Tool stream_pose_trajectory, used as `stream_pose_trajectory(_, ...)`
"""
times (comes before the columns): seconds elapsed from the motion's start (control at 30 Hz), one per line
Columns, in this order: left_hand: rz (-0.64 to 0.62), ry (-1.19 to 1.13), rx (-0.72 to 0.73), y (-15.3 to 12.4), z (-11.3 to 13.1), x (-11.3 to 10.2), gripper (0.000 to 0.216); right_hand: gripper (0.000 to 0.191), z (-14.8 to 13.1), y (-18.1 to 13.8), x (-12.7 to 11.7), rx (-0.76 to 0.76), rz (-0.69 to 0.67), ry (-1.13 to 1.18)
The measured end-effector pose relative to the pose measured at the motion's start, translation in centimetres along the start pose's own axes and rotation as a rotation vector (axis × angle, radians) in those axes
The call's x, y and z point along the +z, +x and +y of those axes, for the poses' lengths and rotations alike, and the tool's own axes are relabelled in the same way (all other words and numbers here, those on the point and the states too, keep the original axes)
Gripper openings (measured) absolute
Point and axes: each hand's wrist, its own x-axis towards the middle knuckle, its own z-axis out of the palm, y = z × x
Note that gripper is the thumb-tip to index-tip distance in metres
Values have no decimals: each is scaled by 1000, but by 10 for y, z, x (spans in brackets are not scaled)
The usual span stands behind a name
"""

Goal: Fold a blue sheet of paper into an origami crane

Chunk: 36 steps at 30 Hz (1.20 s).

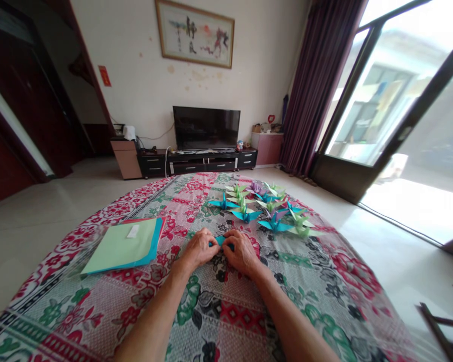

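Observation:
Both of my hands meet over a small piece of folded blue paper [220,240] at the middle of the table. My left hand [201,248] pinches its left side, and my right hand [240,251] grips the right side; the fingers cover most of it, so its exact shape is hidden. Just beyond my hands stand several folded paper cranes in green, blue and purple, among them a blue crane [275,224] and a green crane [302,226]. Left of my hands lies a stack of square paper sheets [117,245], light green on top with blue and red edges beneath.
A patterned cloth covers the round table [143,306]. A small white slip [133,231] rests on the paper stack. Past the table are a television [207,128] on a low black cabinet [202,163], a purple curtain [317,75] and a glass door. Dark chair bars [438,327] show at lower right.

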Motion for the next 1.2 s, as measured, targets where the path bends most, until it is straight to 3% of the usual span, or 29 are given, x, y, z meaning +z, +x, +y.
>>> stream_pose_trajectory(0.27,10,-7,17,1,-6,4,9,8,6,1,-1,-50,-43,54)
stream_pose_trajectory(0.47,-36,-52,-8,3,-10,2,9,18,12,7,-2,12,-98,151)
stream_pose_trajectory(0.9,-133,-136,63,4,-30,-2,38,41,19,8,-10,-37,-121,248)
stream_pose_trajectory(1.07,-129,-103,60,1,-23,-6,42,38,14,10,-4,62,-56,144)
stream_pose_trajectory(1.2,-50,-64,170,0,-16,-7,41,29,6,12,2,116,29,41)
